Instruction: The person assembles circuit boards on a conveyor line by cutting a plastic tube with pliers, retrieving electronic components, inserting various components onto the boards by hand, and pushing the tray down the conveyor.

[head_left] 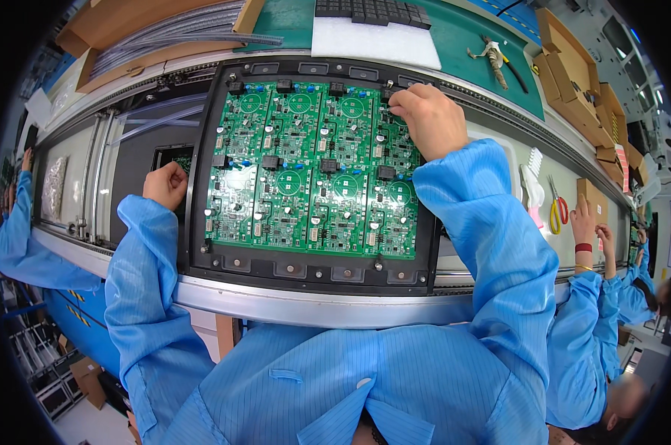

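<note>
A green circuit board panel [306,211], divided into several like boards, lies in a black carrier frame [261,268] in front of me. Black blocks, blue parts and white-topped capacitors stand on it. At its upper right corner, my right hand [433,122] has thumb and fingers pinched together over a small part that I cannot make out. My left hand [166,185] is closed beside the frame's left edge, its fingertips together above a dark recess [174,156]. Whatever it may hold is too small or hidden to name.
The carrier sits on a metal-railed conveyor line [313,305]. Behind it are a box of clear tubes [180,37], a white foam sheet [372,44] and pliers [491,59]. Scissors [555,208] lie at the right. Co-workers' hands [584,222] are farther along the line.
</note>
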Available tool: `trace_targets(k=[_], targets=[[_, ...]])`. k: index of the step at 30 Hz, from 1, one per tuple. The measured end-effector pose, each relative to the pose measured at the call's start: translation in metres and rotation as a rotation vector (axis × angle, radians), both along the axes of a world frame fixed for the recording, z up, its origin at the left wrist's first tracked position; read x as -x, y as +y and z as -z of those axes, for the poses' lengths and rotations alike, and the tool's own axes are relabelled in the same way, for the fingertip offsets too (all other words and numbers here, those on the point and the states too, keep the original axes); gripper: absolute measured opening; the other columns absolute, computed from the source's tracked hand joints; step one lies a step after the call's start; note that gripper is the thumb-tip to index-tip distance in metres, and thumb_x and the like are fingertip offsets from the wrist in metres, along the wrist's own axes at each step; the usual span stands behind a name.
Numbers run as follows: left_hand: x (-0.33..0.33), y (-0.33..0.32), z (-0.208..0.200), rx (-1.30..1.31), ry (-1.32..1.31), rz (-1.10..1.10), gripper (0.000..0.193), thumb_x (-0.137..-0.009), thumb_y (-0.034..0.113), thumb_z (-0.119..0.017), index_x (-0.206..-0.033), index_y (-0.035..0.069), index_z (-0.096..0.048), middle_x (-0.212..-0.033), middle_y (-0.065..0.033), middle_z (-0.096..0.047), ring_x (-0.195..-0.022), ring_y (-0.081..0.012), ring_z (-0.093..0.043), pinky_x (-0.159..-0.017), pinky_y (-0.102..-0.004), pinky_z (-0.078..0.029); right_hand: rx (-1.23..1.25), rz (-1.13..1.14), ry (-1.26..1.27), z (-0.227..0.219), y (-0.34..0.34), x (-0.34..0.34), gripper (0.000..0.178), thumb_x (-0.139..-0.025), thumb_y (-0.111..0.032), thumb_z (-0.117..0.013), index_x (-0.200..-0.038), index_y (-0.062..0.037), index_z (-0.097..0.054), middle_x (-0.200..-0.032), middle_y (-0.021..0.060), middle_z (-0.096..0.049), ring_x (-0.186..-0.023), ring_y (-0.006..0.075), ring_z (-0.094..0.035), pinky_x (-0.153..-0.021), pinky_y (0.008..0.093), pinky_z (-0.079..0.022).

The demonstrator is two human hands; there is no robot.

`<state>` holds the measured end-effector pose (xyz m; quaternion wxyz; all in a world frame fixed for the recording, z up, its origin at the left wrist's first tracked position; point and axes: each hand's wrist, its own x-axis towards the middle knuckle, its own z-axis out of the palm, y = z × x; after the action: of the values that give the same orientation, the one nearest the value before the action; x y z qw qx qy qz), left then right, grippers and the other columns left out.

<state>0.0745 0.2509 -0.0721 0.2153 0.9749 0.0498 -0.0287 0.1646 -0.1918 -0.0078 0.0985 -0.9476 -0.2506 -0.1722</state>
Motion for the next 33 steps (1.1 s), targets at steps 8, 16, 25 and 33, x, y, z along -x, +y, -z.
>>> trace_targets(k=[8, 16, 25, 33], targets=[[-0.001, 0.013, 0.011, -0.367, -0.109, 0.116, 0.004, -0.067, 0.001, -0.059, -0.070, 0.003, -0.058, -0.059, -0.0040, -0.058, -0.050, -0.0153, -0.052, -0.052, -0.0287, -0.044, 0.241, 0.036, 0.019, -0.015, 0.016, -0.001, 0.010, -0.075, -0.009, -0.059, -0.084, -0.0104, -0.064, -0.082, 0.0030, -0.059, -0.079, 0.0231, -0.058, -0.068, 0.0338, -0.048], [-0.001, 0.007, -0.008, -0.076, -0.027, -0.116, 0.017, -0.070, 0.001, -0.060, -0.086, 0.003, -0.065, -0.070, -0.0047, -0.061, -0.055, -0.0141, -0.054, -0.054, -0.0284, -0.045, 0.394, 0.052, 0.066, -0.021, 0.024, -0.003, 0.009, -0.074, -0.009, -0.059, -0.083, -0.0078, -0.062, -0.083, 0.0066, -0.059, -0.081, 0.0241, -0.058, -0.070, 0.0347, -0.050], [-0.002, -0.022, -0.070, 0.499, -0.158, -0.167, 0.015, -0.080, 0.000, -0.059, -0.094, -0.002, -0.065, -0.073, -0.0052, -0.062, -0.060, -0.0098, -0.055, -0.057, -0.0204, -0.046, 0.405, -0.075, 0.084, -0.006, 0.040, -0.015, 0.007, -0.075, -0.010, -0.060, -0.081, -0.0067, -0.061, -0.084, 0.0068, -0.059, -0.080, 0.0239, -0.058, -0.067, 0.0350, -0.049], [-0.069, -0.138, -0.106, 0.720, 0.005, 0.399, 0.013, -0.077, -0.002, -0.062, -0.089, -0.003, -0.066, -0.069, -0.0063, -0.063, -0.059, -0.0097, -0.057, -0.052, -0.0194, -0.046, -0.170, -0.003, 0.025, -0.019, 0.004, 0.002, 0.015, -0.077, -0.017, -0.066, -0.078, -0.0027, -0.062, -0.076, 0.0056, -0.060, -0.067, 0.0214, -0.057, -0.061, 0.0310, -0.045]])
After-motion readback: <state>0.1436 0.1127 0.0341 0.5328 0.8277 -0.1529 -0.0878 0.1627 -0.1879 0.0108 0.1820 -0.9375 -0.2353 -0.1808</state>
